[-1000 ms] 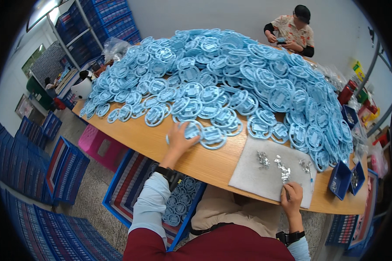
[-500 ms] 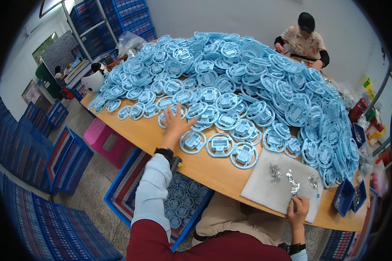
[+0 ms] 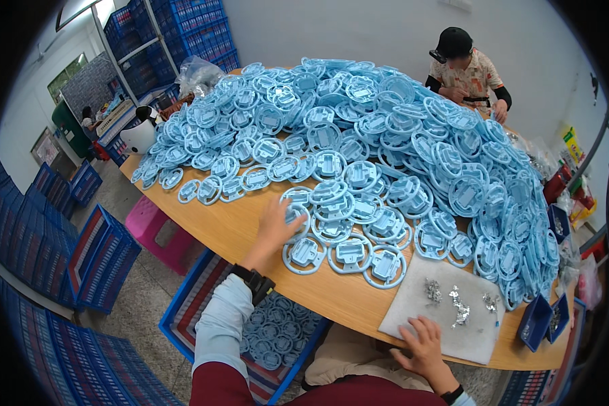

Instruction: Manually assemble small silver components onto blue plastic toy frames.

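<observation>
My left hand (image 3: pixel 276 227) reaches over the table with its fingers apart, touching or just above a light blue round plastic part (image 3: pixel 302 215) at the near edge of a large heap. Each part has an outer ring and a boxy recess in the middle. Closest to me lie a few separate parts, one of them a round part (image 3: pixel 304 253) just right of my left wrist. My right hand (image 3: pixel 421 346) is spread, nothing seen in it, at the near left edge of a white pad (image 3: pixel 413 298). Small shiny metal pieces (image 3: pixel 459 308) lie there in three clusters.
Two small blue bins (image 3: pixel 536 323) stand right of the pad. Below the table, a blue crate (image 3: pixel 176 323) holds more blue parts. A pink stool (image 3: pixel 157 233) and stacked crates (image 3: pixel 44 271) are at left. Another person (image 3: pixel 461 74) sits across the heap.
My left hand has drawn back toward me and turned to the right, near a blue part. My right hand has left the metal pieces, moved left and opened.
</observation>
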A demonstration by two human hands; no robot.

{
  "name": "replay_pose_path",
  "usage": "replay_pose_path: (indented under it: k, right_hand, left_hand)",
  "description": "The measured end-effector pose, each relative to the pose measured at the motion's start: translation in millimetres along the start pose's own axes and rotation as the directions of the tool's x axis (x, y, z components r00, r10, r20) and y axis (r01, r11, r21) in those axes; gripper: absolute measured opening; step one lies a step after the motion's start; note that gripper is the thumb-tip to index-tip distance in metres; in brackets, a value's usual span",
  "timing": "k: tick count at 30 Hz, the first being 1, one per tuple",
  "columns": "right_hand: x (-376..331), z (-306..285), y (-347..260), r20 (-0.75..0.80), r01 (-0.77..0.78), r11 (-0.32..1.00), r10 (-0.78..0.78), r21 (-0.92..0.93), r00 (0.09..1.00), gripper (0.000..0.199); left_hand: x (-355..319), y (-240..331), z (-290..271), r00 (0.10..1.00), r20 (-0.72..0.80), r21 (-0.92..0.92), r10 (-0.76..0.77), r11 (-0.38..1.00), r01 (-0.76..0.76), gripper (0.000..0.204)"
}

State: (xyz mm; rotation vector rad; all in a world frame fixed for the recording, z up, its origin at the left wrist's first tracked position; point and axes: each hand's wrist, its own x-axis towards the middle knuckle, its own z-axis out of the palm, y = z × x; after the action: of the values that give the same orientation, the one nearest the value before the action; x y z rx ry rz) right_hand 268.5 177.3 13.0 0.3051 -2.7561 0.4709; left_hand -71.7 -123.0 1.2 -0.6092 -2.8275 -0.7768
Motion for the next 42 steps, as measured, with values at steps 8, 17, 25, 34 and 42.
replay_pose_path:
  k: [8,17,25,34,42]
  right_hand:
    - [72,19,-1,0.566,0.29,0.957,-0.224,-0.027,0.794,0.076]
    - [70,21,4,0.554,0.252,0.967,-0.227,0.031,0.801,0.075]
    - [76,21,7,0.555,0.291,0.957,-0.25,0.016,0.793,0.074]
    - [78,17,1,0.577,0.258,0.965,-0.233,0.039,0.783,0.073]
    - [77,19,7,0.588,0.251,0.967,-0.232,0.05,0.775,0.077]
  left_hand:
    - [96,-38,10,0.979,-0.175,0.256,0.102,0.965,-0.055,0.071]
    - [139,-35,-9,0.919,-0.367,-0.17,-0.144,0.982,0.086,0.025]
    - [94,32,14,0.947,0.219,-0.812,-0.236,0.494,0.311,0.039]
    - [90,-114,-35,1.0,0.001,0.575,-0.013,0.818,0.01,0.053]
    - [94,-77,-34,0.946,0.019,-0.804,-0.325,0.557,0.208,0.03]
